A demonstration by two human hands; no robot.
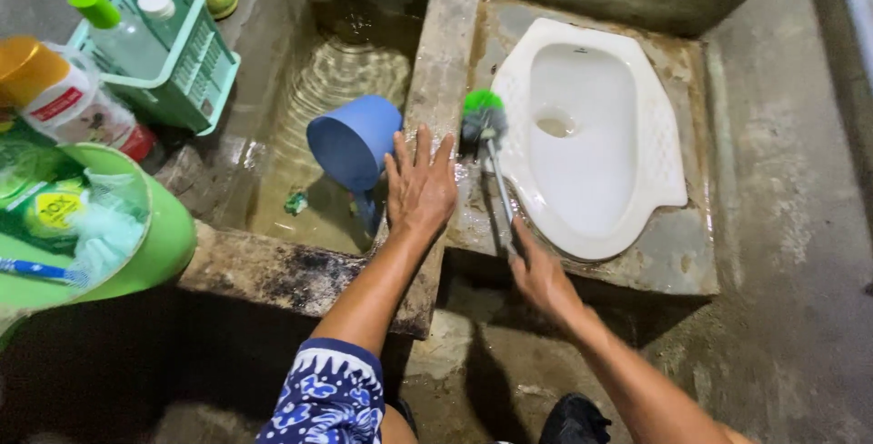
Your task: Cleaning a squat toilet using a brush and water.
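My left hand (420, 185) lies flat, fingers spread, on the concrete wall (443, 53) between a water basin and a squat toilet. My right hand (538, 273) grips the handle of a brush with a green head (482, 112). The brush head rests on the wet concrete at the left rim of the white squat toilet (591, 135). A blue plastic dipper (353, 142) floats tilted in the basin water, just left of my left hand.
A mint green basket (191, 71) holding bottles stands at the basin's left edge. A green bucket (168, 235) with a sponge, packets and a blue-handled item sits at lower left. A white bottle with an orange cap (68, 103) stands beside it. Grey concrete floor (782, 226) spreads to the right.
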